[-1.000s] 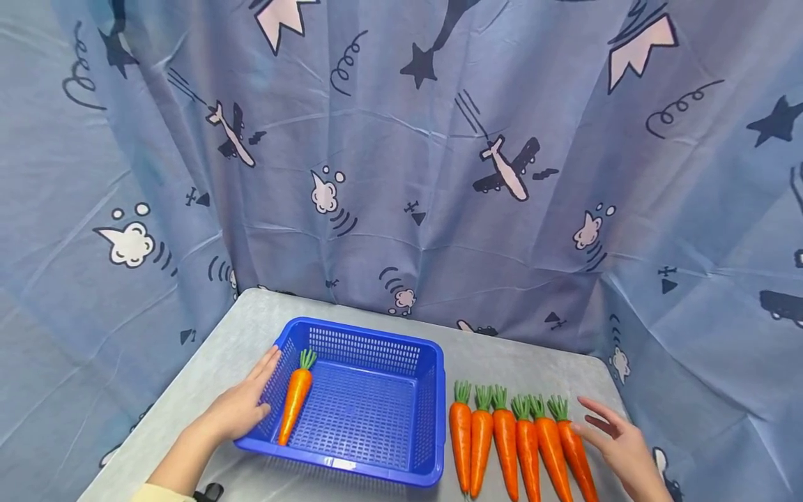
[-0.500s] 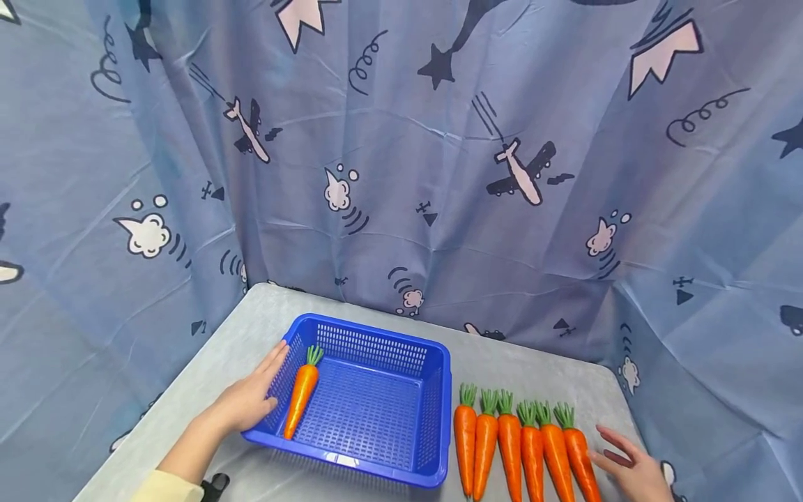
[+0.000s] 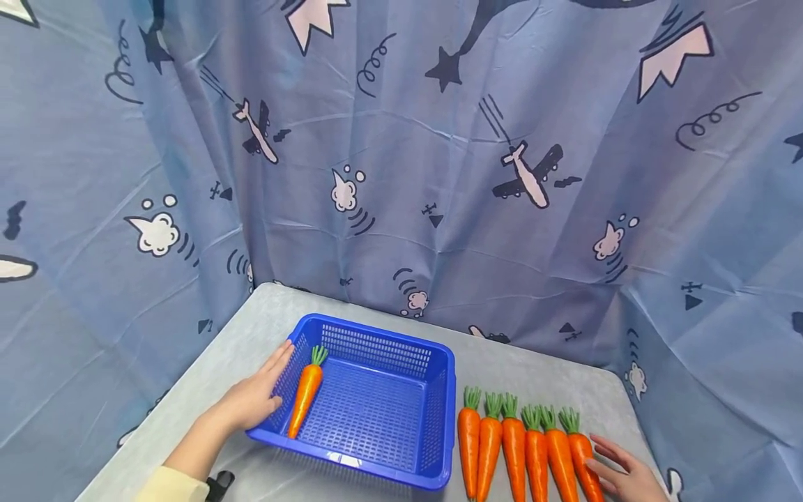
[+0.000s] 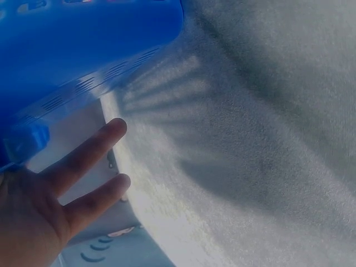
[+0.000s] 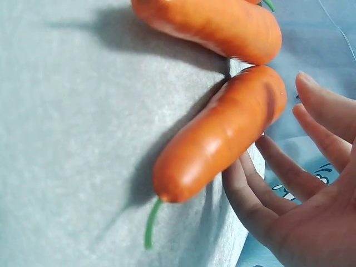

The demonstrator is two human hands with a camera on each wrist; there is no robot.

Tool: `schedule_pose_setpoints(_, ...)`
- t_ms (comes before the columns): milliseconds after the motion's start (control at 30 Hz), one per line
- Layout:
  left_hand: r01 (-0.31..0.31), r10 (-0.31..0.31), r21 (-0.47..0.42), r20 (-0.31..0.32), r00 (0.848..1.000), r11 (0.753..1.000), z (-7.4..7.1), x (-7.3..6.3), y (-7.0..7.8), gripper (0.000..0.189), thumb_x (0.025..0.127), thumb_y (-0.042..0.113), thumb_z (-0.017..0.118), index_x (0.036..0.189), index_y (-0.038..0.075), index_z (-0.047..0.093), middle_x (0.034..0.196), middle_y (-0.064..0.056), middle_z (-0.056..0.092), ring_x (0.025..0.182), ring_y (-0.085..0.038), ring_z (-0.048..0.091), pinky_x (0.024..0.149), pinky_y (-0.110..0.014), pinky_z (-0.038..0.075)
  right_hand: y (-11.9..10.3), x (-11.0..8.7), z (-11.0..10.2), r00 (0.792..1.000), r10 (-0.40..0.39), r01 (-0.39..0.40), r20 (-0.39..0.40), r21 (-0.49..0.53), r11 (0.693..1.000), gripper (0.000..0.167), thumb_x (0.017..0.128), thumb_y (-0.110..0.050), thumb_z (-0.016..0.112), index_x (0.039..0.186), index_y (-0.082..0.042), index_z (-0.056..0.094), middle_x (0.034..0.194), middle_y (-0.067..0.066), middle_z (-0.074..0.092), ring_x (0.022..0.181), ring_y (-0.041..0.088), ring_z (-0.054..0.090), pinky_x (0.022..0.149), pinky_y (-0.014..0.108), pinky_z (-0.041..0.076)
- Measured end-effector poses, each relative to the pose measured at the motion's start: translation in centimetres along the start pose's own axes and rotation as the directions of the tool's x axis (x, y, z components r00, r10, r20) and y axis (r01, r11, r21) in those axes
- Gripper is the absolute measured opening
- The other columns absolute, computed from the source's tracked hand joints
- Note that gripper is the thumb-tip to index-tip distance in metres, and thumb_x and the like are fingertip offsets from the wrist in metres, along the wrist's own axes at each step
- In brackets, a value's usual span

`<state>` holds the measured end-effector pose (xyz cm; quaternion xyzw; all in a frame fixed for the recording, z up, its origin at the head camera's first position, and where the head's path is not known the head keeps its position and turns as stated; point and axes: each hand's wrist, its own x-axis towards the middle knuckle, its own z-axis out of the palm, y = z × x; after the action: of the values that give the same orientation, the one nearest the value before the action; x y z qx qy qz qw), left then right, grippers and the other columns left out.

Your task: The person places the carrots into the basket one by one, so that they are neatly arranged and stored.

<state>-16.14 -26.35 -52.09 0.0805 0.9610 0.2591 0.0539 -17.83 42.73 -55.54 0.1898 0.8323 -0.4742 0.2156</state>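
A blue plastic basket (image 3: 370,473) with slotted walls sits on the table, one orange carrot (image 3: 305,401) with a green top lying inside near its left wall. My left hand (image 3: 254,399) rests at the basket's left rim, fingers extended; the left wrist view has two straight fingers (image 4: 92,150) below the basket's underside. To the right of the basket, several carrots (image 3: 513,453) lie side by side, green tops pointing away. My right hand (image 3: 627,474) is beside the rightmost carrot (image 3: 585,464), fingers spread and loosely bent. Contact with that carrot is hard to tell.
The pale grey table (image 3: 533,362) ends at a blue patterned curtain (image 3: 401,174), which hangs behind and on both sides. A dark object (image 3: 219,484) shows by the left sleeve (image 3: 169,484).
My right hand has moved down and then in closer to the rightmost carrot. The left hand stays at the basket rim. The whole head view has shifted slightly to the left.
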Motion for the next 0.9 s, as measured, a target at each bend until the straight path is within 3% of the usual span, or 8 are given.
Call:
schedule_pose_setpoints(167,-0.015,0.015,0.003,-0.017,1.000,1.000,0.1,0.7,0.4,0.092,0.090,0.005,0.063,0.164,0.017,0.011,0.172,-0.006,0.003,0.117,-0.044,0.062,0.085,-0.057,0.057,0.5,0.3,-0.4,1.000,0.002,-0.001,0.022,-0.040,0.999,0.098,0.089,-0.044,0.073,0.155,0.007,0.023,0.148,0.043,0.031,0.119,0.054,0.056,0.087,0.055,0.057)
schedule_pose_setpoints(333,-0.021,0.021,0.007,0.006,1.000,1.000,0.3,0.9,0.4,0.092,0.090,0.006,0.064,0.164,0.017,0.011,0.172,-0.006,0.003,0.115,-0.043,0.064,0.084,-0.057,0.057,1.7,1.0,-0.5,1.000,0.003,-0.002,0.021,-0.073,0.997,0.097,0.089,-0.045,0.073,0.155,0.006,0.024,0.143,0.044,0.039,0.114,0.052,0.059,0.083,0.053,0.058)
schedule_pose_setpoints(567,-0.010,0.010,0.019,-0.003,1.000,1.000,-0.1,0.7,0.3,0.093,0.089,0.005,0.064,0.164,0.017,0.011,0.172,-0.005,0.003,0.105,-0.038,0.067,0.074,-0.046,0.058,1.1,1.6,0.4,0.999,-0.035,0.033,0.038,0.035,0.999,0.093,0.089,-0.030,0.076,0.157,0.003,0.021,0.141,0.046,0.038,0.106,0.046,0.066,0.082,0.055,0.059)
schedule_pose_setpoints(900,-0.006,0.007,0.012,-0.004,1.000,1.000,-0.1,0.4,-0.1,0.092,0.089,0.004,0.063,0.164,0.016,0.011,0.171,-0.008,0.004,0.120,-0.043,0.061,0.080,-0.051,0.058,-0.8,1.3,0.2,1.000,-0.009,0.009,0.021,-0.009,1.000,0.094,0.084,-0.030,0.081,0.154,0.004,0.027,0.139,0.047,0.037,0.105,0.048,0.064,0.081,0.053,0.060)
